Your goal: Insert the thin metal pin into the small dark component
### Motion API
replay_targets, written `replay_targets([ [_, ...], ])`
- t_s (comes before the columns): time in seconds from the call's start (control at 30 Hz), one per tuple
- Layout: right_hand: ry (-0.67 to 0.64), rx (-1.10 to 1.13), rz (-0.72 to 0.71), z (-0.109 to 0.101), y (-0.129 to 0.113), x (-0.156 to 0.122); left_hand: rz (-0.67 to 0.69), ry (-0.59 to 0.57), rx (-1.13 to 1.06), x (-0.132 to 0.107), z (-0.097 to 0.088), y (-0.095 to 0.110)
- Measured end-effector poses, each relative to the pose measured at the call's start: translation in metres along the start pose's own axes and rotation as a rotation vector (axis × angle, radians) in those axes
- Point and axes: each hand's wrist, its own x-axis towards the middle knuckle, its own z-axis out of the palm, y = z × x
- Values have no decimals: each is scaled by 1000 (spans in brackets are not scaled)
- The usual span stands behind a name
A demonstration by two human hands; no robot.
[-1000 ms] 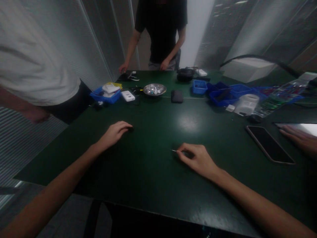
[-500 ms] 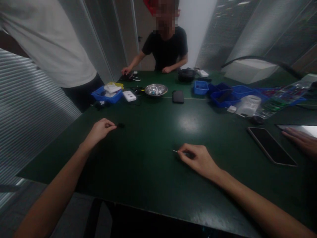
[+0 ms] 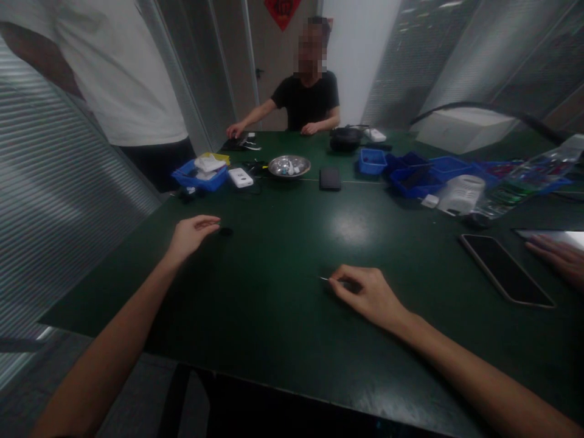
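On the left side of the green table [image 3: 274, 316], my left hand [image 3: 189, 237] hovers with thumb and fingers slightly apart. A small, flat black round piece [image 3: 225, 232] lies just beyond its fingertips; what it is I cannot make out. My right hand [image 3: 362, 289] rests on the table right of the middle, thumb and forefinger pinched together. From that pinch a thin silver pin-like piece [image 3: 324, 278] sticks out to the left. The rest of that piece is hidden by the fingers.
Across the table a person in black [image 3: 310, 100] sits; another in white [image 3: 128, 79] stands left. At the back are a metal bowl [image 3: 289, 166], black case [image 3: 330, 179] and blue bins [image 3: 201, 175]. Right are a phone [image 3: 505, 269], plastic bottle [image 3: 529, 182] and another person's hand [image 3: 556, 255].
My left hand's fingertips have lifted off the black piece, which now lies flat on the table. My right hand keeps its pinch in place. The view has tilted slightly up.
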Motion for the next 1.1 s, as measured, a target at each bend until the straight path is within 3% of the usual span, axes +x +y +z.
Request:
replay_targets([
  [0.17, 2, -7, -3, 0, -1, 0, 142, -65, 111, -2, 2, 12],
  [0.4, -5, 0, -6, 0, -2, 1, -6, -167, 152, -2, 2, 11],
  [0.8, -7, 2, -3, 1, 0, 0, -13, -211, 169, 1, 0, 3],
  [1.1, 0, 6, -11, 2, 2, 0, -27, -196, 164, 0, 0, 10],
])
